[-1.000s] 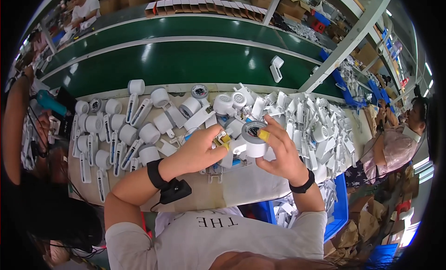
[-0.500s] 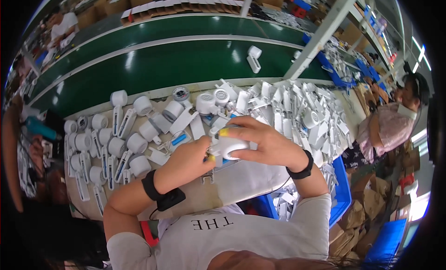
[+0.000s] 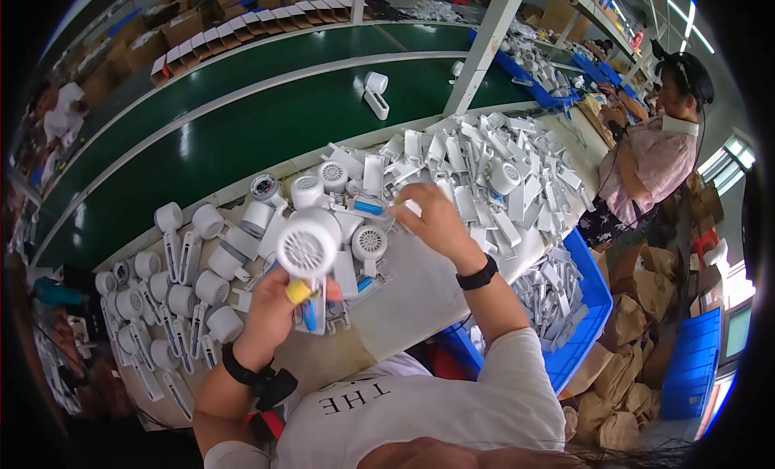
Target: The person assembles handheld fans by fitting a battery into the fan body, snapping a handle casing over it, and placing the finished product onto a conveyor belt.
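My left hand (image 3: 270, 314) grips a white handheld fan by its handle, with a yellow covering on one finger. The fan (image 3: 307, 244) has its round slotted head turned up toward me. A blue battery (image 3: 309, 316) shows in its handle, below my fingers. Farther right, my right hand (image 3: 436, 223) is over the parts, thumb and forefinger apart, at the end of an open fan handle holding another blue battery (image 3: 369, 207). Whether the fingertips touch that handle is unclear. Between my hands lies another fan head (image 3: 370, 243), grille upward.
Several white fans (image 3: 182, 299) lie at the left of the table. A heap of white handle shells (image 3: 484, 166) covers its right side. A blue bin (image 3: 593, 311) of parts stands at the right. Beyond runs a green conveyor (image 3: 266, 130) with a fan on it. A person (image 3: 654, 158) is at right.
My hands have come apart. The fan moved left in my left hand, its grille now toward me. My right hand let go of it and reached over the parts. The whole view shifted.
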Available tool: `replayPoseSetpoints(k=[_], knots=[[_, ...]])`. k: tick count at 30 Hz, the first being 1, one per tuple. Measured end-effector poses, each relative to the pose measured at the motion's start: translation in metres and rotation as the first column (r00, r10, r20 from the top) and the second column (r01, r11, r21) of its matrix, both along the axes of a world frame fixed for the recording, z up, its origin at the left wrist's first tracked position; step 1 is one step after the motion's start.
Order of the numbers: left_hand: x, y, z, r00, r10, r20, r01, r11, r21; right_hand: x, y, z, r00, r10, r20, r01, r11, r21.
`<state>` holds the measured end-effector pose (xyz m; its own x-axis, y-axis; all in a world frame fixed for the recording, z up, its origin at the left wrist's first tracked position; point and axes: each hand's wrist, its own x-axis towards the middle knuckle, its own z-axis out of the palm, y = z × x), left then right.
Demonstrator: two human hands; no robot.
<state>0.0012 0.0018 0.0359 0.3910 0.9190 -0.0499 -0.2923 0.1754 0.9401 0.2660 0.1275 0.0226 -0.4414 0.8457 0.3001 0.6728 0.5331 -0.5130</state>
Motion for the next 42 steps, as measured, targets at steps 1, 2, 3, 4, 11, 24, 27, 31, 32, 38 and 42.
replayPoseSetpoints(k=[1,2,3,4,11,24,27,31,32,38,42], knots=[[0.0,0.007,0.003,0.985,0.106,0.133,-0.107,0.994,0.005,0.005,0.005,-0.013,0.98,-0.144,0.137,0.122,0.98,0.154],[-0.001,0.013,0.004,0.941,0.212,0.265,-0.22,0.976,0.0,0.006,0.008,-0.022,0.924,-0.295,0.243,0.211,0.923,0.321],[0.003,0.018,0.003,0.91,0.253,0.329,-0.268,0.963,0.0,0.009,0.01,-0.028,0.901,-0.317,0.294,0.224,0.924,0.31],[0.004,0.021,0.002,0.888,0.294,0.353,-0.304,0.952,-0.028,0.008,0.011,-0.03,0.879,-0.335,0.34,0.236,0.924,0.3],[-0.003,0.028,-0.019,0.864,0.399,0.308,-0.41,0.911,-0.03,0.019,0.016,-0.018,0.924,-0.376,0.071,0.372,0.926,0.06],[0.017,0.027,-0.041,0.714,0.546,0.438,-0.587,0.808,-0.051,-0.079,-0.07,0.04,0.9,0.375,-0.221,-0.304,0.905,0.297],[0.018,0.022,-0.043,0.703,0.539,0.464,-0.593,0.804,-0.035,-0.083,-0.073,0.041,0.897,0.386,-0.215,-0.325,0.907,0.268],[0.027,0.013,-0.021,0.69,0.535,0.488,-0.62,0.785,0.017,-0.083,-0.079,0.044,0.877,0.409,-0.252,-0.34,0.899,0.275],[0.029,0.012,-0.014,0.684,0.526,0.506,-0.626,0.779,0.036,-0.083,-0.08,0.043,0.877,0.41,-0.249,-0.342,0.898,0.276],[0.025,0.011,-0.027,0.747,0.546,0.378,-0.631,0.762,0.147,-0.083,-0.079,0.044,0.848,0.395,-0.353,-0.35,0.918,0.187],[0.018,0.008,-0.033,0.789,0.531,0.308,-0.598,0.78,0.186,-0.078,-0.074,0.056,0.861,0.477,-0.178,-0.435,0.871,0.229]])
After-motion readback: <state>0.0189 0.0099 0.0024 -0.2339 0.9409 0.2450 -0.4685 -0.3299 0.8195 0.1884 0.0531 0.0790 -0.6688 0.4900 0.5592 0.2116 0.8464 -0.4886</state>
